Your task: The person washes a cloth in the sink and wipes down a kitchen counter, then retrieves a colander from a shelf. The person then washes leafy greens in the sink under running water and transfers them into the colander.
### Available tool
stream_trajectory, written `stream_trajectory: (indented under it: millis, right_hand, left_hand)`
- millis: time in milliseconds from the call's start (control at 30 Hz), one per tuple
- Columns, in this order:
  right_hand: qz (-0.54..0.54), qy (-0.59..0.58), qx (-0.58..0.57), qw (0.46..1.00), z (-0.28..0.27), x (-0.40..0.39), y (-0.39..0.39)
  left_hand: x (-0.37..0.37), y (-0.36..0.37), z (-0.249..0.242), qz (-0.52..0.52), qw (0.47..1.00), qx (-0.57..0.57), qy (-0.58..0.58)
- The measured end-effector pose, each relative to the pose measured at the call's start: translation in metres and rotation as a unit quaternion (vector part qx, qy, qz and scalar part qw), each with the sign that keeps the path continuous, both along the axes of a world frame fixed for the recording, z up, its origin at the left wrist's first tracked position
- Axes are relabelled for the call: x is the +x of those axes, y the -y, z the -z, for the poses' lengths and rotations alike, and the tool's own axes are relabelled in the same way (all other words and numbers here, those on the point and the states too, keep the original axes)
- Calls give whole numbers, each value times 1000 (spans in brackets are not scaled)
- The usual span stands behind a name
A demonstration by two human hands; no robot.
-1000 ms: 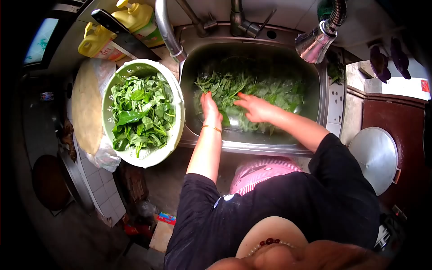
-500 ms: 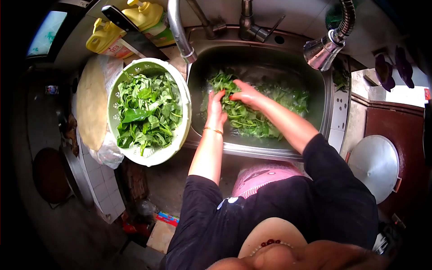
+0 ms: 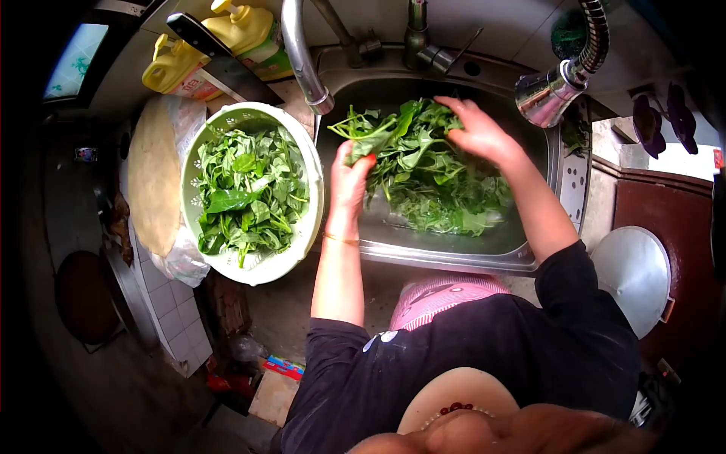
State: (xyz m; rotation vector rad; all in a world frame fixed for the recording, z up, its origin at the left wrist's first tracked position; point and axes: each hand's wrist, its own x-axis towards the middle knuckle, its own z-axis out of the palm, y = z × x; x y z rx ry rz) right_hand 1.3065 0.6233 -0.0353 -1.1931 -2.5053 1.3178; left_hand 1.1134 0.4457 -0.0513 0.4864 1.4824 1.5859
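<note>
Between my two hands is a bunch of leafy greens (image 3: 420,140), raised above the water in the metal sink (image 3: 529,227). My left hand (image 3: 349,178) is closed on the bunch's left end, where some stems stick out. On its right side my right hand (image 3: 484,132) grips the leaves, with part of the fingers hidden behind them. More loose greens (image 3: 454,208) float in the water below. To the left of the sink stands a pale green colander (image 3: 314,181) filled with the same kind of leaves (image 3: 249,189).
A faucet (image 3: 306,68) hangs over the sink's left rim, and a flexible spray tap (image 3: 548,94) over its right side. Behind the colander are a knife (image 3: 215,53) and yellow pump bottles (image 3: 249,34). A round board (image 3: 155,174) lies farther left.
Both hands have lifted the greens up out of the water. My right hand has moved up and to the right, my left slightly left, and the bunch is spread wider between them.
</note>
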Motion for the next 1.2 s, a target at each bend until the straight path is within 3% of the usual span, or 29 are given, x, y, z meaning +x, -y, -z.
stream_trajectory:
  millis: [33, 67, 100, 167, 200, 300, 333, 467, 567, 633, 700, 733, 767, 800, 833, 900, 967, 1000, 1033, 1067, 1133, 1200]
  right_hand:
    - [-1, 97, 33, 995, -1, -3, 6]
    - [-20, 254, 95, 962, -4, -14, 15]
    - [3, 253, 138, 957, 21, -19, 23]
    - [18, 230, 66, 971, 64, -35, 43]
    - [-50, 248, 64, 965, 73, -44, 66]
    - [-315, 241, 84, 914, 93, -45, 105]
    - [-349, 200, 83, 912, 96, -42, 98]
    - [-164, 208, 158, 951, 113, -46, 64]
    - [-185, 115, 26, 976, 80, -49, 75]
    - [-109, -81, 43, 990, 76, -36, 61]
    - [69, -31, 136, 988, 66, -14, 29]
    - [141, 88, 124, 978, 64, -2, 11]
    - [209, 96, 111, 967, 85, 16, -7]
    - [268, 81, 54, 959, 114, 33, -24]
    - [277, 114, 54, 952, 197, 49, -46]
    - [255, 180, 0, 950, 188, 16, -24]
    - [162, 96, -91, 978, 190, -21, -6]
    - [206, -15, -160, 965, 175, -37, 13]
    - [246, -125, -226, 934, 146, -47, 37]
    - [276, -104, -324, 899, 88, -54, 52]
    - [272, -172, -541, 777, 113, -60, 50]
    - [253, -187, -538, 782, 102, -54, 58]
  left_hand:
    - [-18, 7, 53, 58, 980, -103, -157]
    - [-17, 8, 64, 66, 947, -204, -238]
    - [-14, 9, 72, 72, 897, -302, -314]
    - [-16, 9, 103, -4, 930, -315, -188]
    - [-18, 13, 135, -41, 941, -293, -163]
    - [-5, 7, 108, -35, 939, -306, -154]
    - [-5, 8, 109, -31, 937, -305, -170]
    - [-10, 6, 103, -30, 908, -343, -238]
    - [-9, 5, 85, -52, 879, -405, -247]
    - [-15, 5, 95, -71, 872, -412, -254]
    - [-20, 5, 109, -78, 902, -367, -212]
    - [-21, 3, 111, -80, 909, -361, -191]
    - [-21, 2, 113, -80, 915, -356, -171]
    - [-21, 0, 115, -81, 922, -352, -137]
    - [-21, -4, 119, -83, 929, -345, -102]
    - [-13, -12, 98, -38, 937, -343, -52]
    - [-7, -29, 118, 11, 940, -340, -15]
    - [1, -37, 122, 31, 953, -300, 4]
    - [13, -43, 114, 44, 973, -216, 72]
    - [24, -48, 105, 60, 978, -136, 148]
    - [34, -45, 76, 65, 968, -128, 206]
    - [38, -34, 59, 69, 965, -133, 213]
